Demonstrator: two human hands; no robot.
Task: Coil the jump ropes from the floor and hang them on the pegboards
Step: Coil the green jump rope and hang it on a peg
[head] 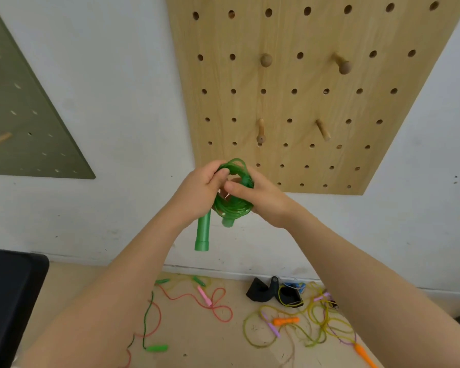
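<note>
- Far left on the wall I see a grey-green pegboard (24, 107) with one peg jutting out; it is well apart from my hands.
- Below it, a dark object (8, 301) sits at the frame's edge; I cannot tell what it is.
- At centre, my left hand (197, 192) has its fingers (219, 173) curled closed over the green jump rope (233, 200), which is bundled into a tight coil held up in front of the wall.
- One green handle (203, 233) hangs straight down below that hand, its long axis vertical; a second stub shows under the coil.
- My right hand (260, 199) closes round the coil's other side, thumb pressed across the front.
- Above and just right of both hands is the wooden pegboard (316, 35); I judge the lower left peg (260, 131) is the nearest hanger, straight up from the coil, equally near either hand.
- On the floor (223, 349) lie loose ropes (213, 301), uncoiled.
</note>
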